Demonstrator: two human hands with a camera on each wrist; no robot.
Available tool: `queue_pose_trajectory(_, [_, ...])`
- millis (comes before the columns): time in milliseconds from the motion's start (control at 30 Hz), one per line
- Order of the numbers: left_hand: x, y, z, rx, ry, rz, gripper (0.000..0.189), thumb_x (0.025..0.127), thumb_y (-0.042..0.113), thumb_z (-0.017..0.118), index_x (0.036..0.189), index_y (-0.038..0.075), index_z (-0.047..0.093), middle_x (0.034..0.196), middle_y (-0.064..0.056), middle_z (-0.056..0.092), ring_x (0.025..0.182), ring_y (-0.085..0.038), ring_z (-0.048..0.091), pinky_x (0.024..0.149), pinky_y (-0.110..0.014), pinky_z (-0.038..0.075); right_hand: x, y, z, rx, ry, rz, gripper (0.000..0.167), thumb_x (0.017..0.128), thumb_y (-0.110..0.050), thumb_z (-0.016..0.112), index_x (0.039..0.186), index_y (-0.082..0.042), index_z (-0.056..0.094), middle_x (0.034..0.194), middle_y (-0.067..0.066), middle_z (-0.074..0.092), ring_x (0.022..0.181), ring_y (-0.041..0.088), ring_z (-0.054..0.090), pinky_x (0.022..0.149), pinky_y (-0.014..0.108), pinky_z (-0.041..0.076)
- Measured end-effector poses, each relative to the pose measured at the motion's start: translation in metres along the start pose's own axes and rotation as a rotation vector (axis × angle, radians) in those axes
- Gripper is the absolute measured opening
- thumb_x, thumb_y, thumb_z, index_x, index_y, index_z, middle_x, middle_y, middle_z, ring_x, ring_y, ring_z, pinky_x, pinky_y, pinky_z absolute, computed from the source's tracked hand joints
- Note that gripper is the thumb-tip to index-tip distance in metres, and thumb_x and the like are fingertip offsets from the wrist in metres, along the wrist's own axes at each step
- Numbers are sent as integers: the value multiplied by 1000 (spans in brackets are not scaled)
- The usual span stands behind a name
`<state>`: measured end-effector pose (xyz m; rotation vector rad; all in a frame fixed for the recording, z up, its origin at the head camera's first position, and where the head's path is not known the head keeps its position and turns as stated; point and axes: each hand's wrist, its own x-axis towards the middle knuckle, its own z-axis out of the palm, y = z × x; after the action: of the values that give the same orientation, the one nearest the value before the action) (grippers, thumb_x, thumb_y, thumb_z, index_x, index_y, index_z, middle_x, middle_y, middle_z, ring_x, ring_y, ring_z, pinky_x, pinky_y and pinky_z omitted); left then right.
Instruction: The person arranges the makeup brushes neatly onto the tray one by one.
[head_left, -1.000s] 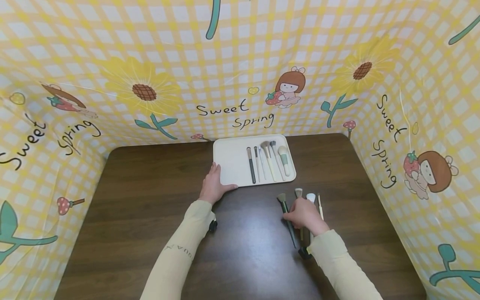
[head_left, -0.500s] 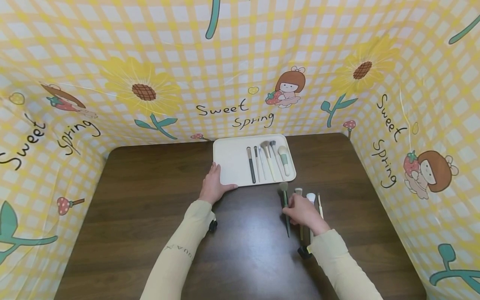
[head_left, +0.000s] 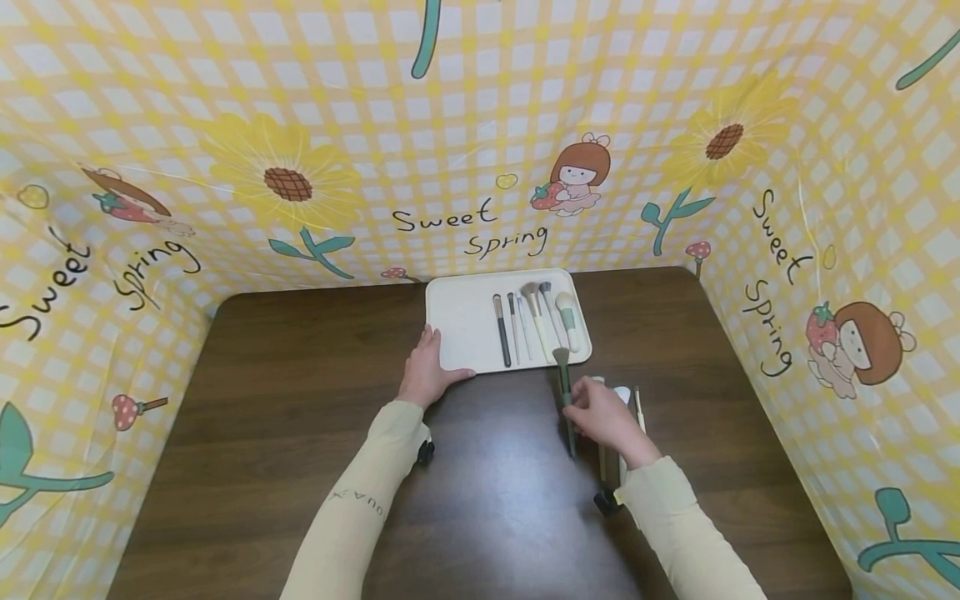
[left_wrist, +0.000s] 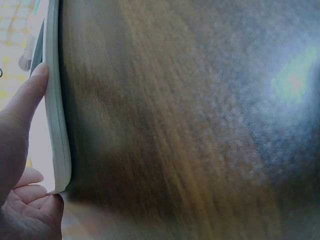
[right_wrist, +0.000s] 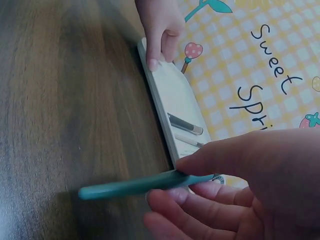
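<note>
My right hand (head_left: 606,417) pinches a dark green makeup brush (head_left: 564,379) between thumb and fingers. The bristles point away, over the front rim of a white tray (head_left: 467,321). Seen from the right wrist, the brush's green handle (right_wrist: 125,187) sticks out past the fingertips. My left hand (head_left: 427,371) grips the tray's front left corner, thumb (left_wrist: 39,75) along the front rim and fingers at the short side. Several makeup brushes lie side by side in the tray's right half, among them a black-handled one (head_left: 502,332) and a thick mint-handled one (head_left: 569,321).
Beneath and beside the right hand, more brushes lie on the dark wooden table (head_left: 300,483), including a white-headed one (head_left: 622,395) and a thin one (head_left: 639,404); the hand partly hides them. A yellow checked cloth (head_left: 450,125) walls the table at the back and sides.
The right hand has raised the green brush from beside the other brushes and swung it more upright. Its bristles have moved forward to the tray's front rim. My left hand has stayed still.
</note>
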<state>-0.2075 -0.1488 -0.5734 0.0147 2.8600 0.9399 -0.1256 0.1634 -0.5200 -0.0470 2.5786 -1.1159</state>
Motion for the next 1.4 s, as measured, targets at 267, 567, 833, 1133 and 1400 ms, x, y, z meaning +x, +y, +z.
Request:
queue_pose_trajectory(267, [0, 0, 0, 4, 3, 5, 114, 78, 49, 88, 156, -9, 27, 162, -30, 18, 145, -46, 29, 114, -52, 32, 4, 0, 5, 130, -4, -20, 19, 98, -3, 63, 113, 2, 53, 84, 12, 70, 66, 24, 68, 59, 37, 59])
queue_pose_trajectory(567, [-2, 1, 0, 3, -2, 3, 115, 78, 48, 88, 156, -9, 27, 162, -31, 17, 145, -47, 29, 113, -53, 33, 6, -1, 6, 124, 34, -69, 36, 86, 7, 70, 116, 2, 50, 81, 8, 68, 60, 20, 64, 59, 33, 51])
queue_pose_trajectory(833, [-2, 2, -1, -1, -12, -8, 116, 78, 50, 87, 157, -8, 26, 164, -28, 15, 147, -43, 25, 115, -51, 31, 8, -4, 8, 151, 66, -62, 34, 87, 4, 72, 119, 5, 61, 85, 8, 70, 68, 21, 69, 65, 35, 55])
queue_pose_trajectory(1133, [-2, 1, -1, 4, -9, -4, 116, 78, 50, 87, 157, -8, 26, 164, -29, 16, 146, -44, 27, 114, -51, 31, 14, -11, 18, 329, 41, -96, 39, 96, 5, 65, 132, 2, 51, 81, 14, 66, 66, 27, 69, 63, 42, 61])
queue_pose_trajectory(1400, [-1, 1, -1, -1, -8, 1, 115, 78, 49, 87, 157, -8, 25, 163, -29, 16, 145, -46, 28, 114, -52, 32, 23, -20, 31, 330, 38, -90, 39, 95, 3, 67, 131, -1, 52, 81, 11, 67, 65, 25, 69, 61, 41, 61])
